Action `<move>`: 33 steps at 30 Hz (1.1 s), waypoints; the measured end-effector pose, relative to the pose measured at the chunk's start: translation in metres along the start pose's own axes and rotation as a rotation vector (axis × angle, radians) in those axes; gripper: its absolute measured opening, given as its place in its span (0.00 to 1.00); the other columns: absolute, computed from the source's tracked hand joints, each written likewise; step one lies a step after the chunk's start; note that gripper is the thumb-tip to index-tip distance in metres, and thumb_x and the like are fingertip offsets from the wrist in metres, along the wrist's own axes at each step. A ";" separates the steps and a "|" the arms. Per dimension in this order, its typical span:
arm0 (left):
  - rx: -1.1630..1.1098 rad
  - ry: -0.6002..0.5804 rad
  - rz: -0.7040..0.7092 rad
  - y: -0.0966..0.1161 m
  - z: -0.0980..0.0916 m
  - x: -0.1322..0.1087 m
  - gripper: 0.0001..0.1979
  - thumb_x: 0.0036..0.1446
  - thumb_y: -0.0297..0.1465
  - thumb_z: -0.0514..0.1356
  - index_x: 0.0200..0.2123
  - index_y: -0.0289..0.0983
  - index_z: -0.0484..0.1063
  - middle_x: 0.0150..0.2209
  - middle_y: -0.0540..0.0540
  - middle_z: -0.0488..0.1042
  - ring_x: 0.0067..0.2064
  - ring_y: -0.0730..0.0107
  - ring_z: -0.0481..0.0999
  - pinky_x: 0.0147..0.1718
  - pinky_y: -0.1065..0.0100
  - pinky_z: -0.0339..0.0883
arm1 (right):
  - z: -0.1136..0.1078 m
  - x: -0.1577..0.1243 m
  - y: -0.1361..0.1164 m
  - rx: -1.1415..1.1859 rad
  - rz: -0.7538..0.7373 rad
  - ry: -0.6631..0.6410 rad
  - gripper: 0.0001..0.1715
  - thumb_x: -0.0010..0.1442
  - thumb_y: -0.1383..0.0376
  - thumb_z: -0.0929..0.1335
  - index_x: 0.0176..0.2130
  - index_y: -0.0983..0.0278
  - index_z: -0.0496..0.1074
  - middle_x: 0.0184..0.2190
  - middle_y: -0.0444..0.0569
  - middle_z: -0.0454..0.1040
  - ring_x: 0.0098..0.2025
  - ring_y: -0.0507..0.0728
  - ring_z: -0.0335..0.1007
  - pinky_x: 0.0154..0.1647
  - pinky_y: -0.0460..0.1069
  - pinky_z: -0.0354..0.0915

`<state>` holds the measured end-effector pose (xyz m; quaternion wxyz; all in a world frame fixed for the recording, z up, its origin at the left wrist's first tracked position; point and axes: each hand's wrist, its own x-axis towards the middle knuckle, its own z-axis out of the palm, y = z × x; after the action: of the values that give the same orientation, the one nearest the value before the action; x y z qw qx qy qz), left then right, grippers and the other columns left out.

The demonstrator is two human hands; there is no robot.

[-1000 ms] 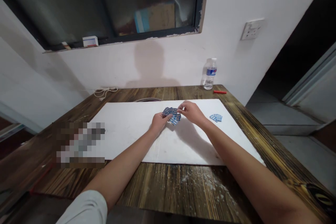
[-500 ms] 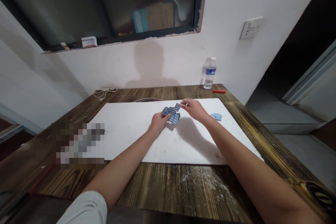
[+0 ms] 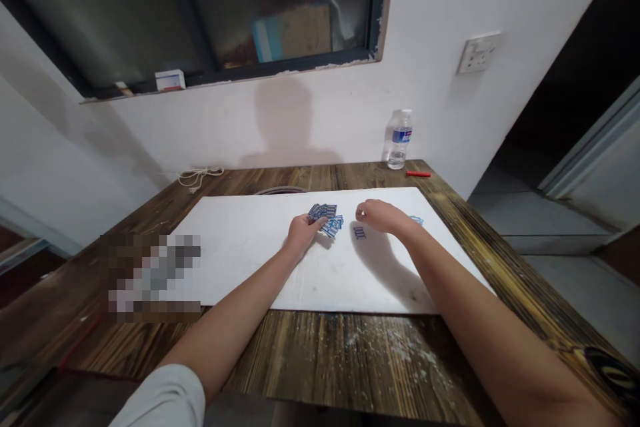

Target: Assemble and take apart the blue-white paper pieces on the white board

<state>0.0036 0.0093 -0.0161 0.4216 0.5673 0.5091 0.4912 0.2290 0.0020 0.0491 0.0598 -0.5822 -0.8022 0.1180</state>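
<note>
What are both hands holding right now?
Left hand: closed on a fan of blue cards.
Right hand: fingers curled near one loose card; whether it grips anything cannot be told.

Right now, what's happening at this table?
A person works over a white sheet on a wooden table. The left hand holds a fan of small blue cards. The right hand hangs just above a single card lying flat on the sheet, apparently holding nothing. A few more cards peek out behind that hand.
</note>
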 end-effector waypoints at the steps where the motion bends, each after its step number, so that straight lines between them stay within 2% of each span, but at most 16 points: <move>1: -0.004 -0.003 0.003 0.000 0.000 0.000 0.18 0.41 0.42 0.69 0.29 0.31 0.79 0.28 0.43 0.80 0.29 0.64 0.76 0.30 0.68 0.65 | 0.001 0.000 -0.003 0.023 -0.013 0.066 0.12 0.62 0.65 0.65 0.40 0.65 0.77 0.43 0.56 0.76 0.41 0.58 0.71 0.37 0.48 0.59; 4: -0.010 -0.009 0.001 0.002 0.000 -0.001 0.18 0.41 0.42 0.70 0.29 0.31 0.79 0.29 0.43 0.80 0.29 0.64 0.76 0.29 0.68 0.64 | 0.003 0.003 -0.014 0.175 -0.096 0.252 0.11 0.63 0.61 0.66 0.39 0.64 0.77 0.39 0.52 0.76 0.39 0.55 0.70 0.37 0.47 0.59; 7: -0.004 -0.010 0.008 0.004 0.000 -0.002 0.18 0.41 0.41 0.70 0.29 0.31 0.79 0.27 0.43 0.80 0.29 0.64 0.75 0.30 0.68 0.64 | 0.010 0.006 -0.025 0.279 -0.155 0.377 0.09 0.61 0.61 0.68 0.37 0.63 0.75 0.34 0.48 0.74 0.35 0.54 0.67 0.34 0.46 0.57; 11: 0.017 0.002 0.019 0.006 -0.001 -0.002 0.17 0.41 0.41 0.69 0.28 0.31 0.79 0.27 0.44 0.80 0.29 0.64 0.76 0.30 0.68 0.64 | 0.019 0.010 -0.033 0.317 -0.184 0.483 0.05 0.61 0.65 0.68 0.33 0.64 0.74 0.32 0.47 0.71 0.33 0.53 0.64 0.34 0.46 0.55; 14: 0.006 -0.009 0.021 0.004 -0.001 -0.002 0.17 0.42 0.40 0.69 0.29 0.31 0.79 0.29 0.43 0.80 0.30 0.63 0.76 0.31 0.68 0.65 | 0.013 0.008 -0.030 0.368 -0.173 0.522 0.06 0.61 0.65 0.66 0.33 0.64 0.72 0.30 0.47 0.71 0.33 0.53 0.63 0.34 0.47 0.55; 17: -0.001 -0.008 0.003 0.001 0.000 -0.001 0.17 0.42 0.40 0.70 0.30 0.31 0.79 0.29 0.42 0.80 0.31 0.63 0.77 0.33 0.67 0.66 | -0.002 0.004 -0.017 0.437 -0.110 0.438 0.10 0.61 0.61 0.66 0.32 0.64 0.73 0.28 0.46 0.72 0.30 0.53 0.63 0.31 0.47 0.54; 21: 0.000 0.010 -0.006 -0.002 0.000 0.001 0.16 0.42 0.39 0.70 0.30 0.32 0.79 0.29 0.42 0.80 0.32 0.62 0.78 0.34 0.67 0.67 | -0.018 -0.001 0.009 0.391 -0.032 0.126 0.12 0.58 0.59 0.67 0.31 0.63 0.75 0.25 0.45 0.73 0.27 0.53 0.63 0.29 0.47 0.54; 24: -0.003 0.005 -0.005 -0.003 0.000 0.001 0.16 0.43 0.39 0.70 0.30 0.32 0.79 0.29 0.42 0.80 0.32 0.62 0.78 0.34 0.66 0.68 | -0.015 -0.002 0.018 0.255 -0.008 -0.057 0.09 0.56 0.60 0.69 0.30 0.62 0.77 0.28 0.47 0.76 0.29 0.54 0.67 0.30 0.47 0.57; 26: -0.010 0.001 -0.008 -0.002 0.000 0.001 0.15 0.44 0.39 0.70 0.30 0.32 0.79 0.30 0.42 0.80 0.32 0.62 0.78 0.34 0.66 0.68 | -0.010 -0.003 0.017 0.111 0.031 -0.130 0.09 0.56 0.60 0.70 0.30 0.64 0.78 0.30 0.51 0.78 0.32 0.56 0.69 0.32 0.48 0.58; 28: -0.003 0.006 -0.008 -0.002 0.000 0.000 0.15 0.44 0.38 0.70 0.30 0.32 0.79 0.30 0.42 0.80 0.32 0.62 0.78 0.34 0.66 0.68 | -0.004 -0.002 0.011 -0.001 0.099 -0.137 0.14 0.58 0.58 0.70 0.30 0.66 0.78 0.33 0.57 0.78 0.34 0.59 0.71 0.32 0.50 0.59; 29: 0.001 0.005 -0.006 -0.001 -0.001 0.000 0.15 0.44 0.39 0.70 0.31 0.32 0.79 0.30 0.41 0.80 0.32 0.62 0.78 0.34 0.66 0.68 | -0.002 -0.001 0.007 -0.025 0.123 -0.098 0.16 0.59 0.56 0.69 0.31 0.67 0.78 0.34 0.59 0.78 0.35 0.61 0.71 0.32 0.50 0.59; 31: 0.007 -0.002 0.003 -0.001 -0.001 0.000 0.15 0.45 0.39 0.69 0.31 0.32 0.79 0.30 0.41 0.80 0.32 0.62 0.77 0.33 0.66 0.68 | 0.002 0.001 0.000 0.002 0.116 0.047 0.18 0.60 0.54 0.68 0.34 0.67 0.77 0.37 0.59 0.77 0.38 0.61 0.71 0.34 0.50 0.59; 33: 0.021 -0.009 0.015 0.000 -0.001 -0.001 0.16 0.45 0.39 0.69 0.31 0.32 0.79 0.29 0.42 0.80 0.31 0.62 0.77 0.32 0.67 0.67 | 0.006 0.004 -0.007 0.088 0.042 0.216 0.15 0.61 0.55 0.68 0.37 0.65 0.76 0.38 0.55 0.76 0.39 0.59 0.70 0.35 0.49 0.59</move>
<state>0.0029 0.0082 -0.0158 0.4141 0.5777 0.5082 0.4864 0.2198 0.0030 0.0454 0.1687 -0.6051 -0.7728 0.0909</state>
